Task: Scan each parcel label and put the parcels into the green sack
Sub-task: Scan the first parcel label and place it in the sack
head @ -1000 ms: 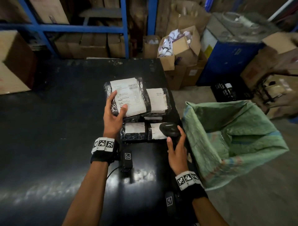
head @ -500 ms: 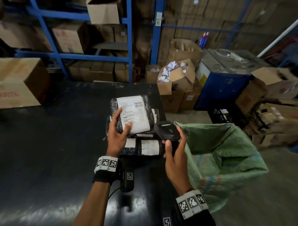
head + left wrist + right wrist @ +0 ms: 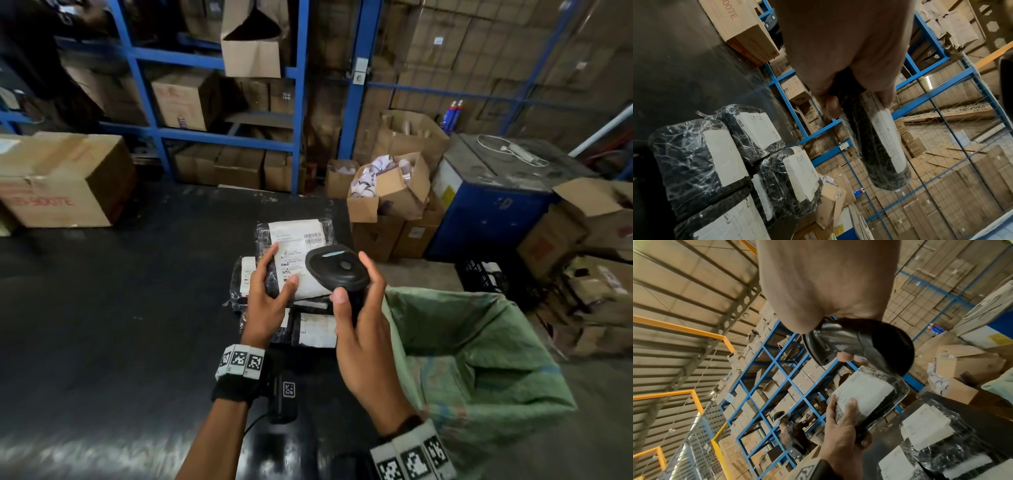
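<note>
A warehouse, apparently: blue steel racking (image 3: 301, 102) across the top of the frame holds cardboard cartons (image 3: 181, 99); more open boxes (image 3: 390, 192) crowd the floor at right.

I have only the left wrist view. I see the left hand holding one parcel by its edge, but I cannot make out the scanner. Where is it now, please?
Observer: The right hand grips the scanner, its head just above the label of the held parcel.
Operator: Does the label face up?
Observer: Yes. In the head view its barcode shows near the far edge.
Operator: And the sack?
Observer: The green sack stands open at the right side of the table, beside the right hand.
</note>
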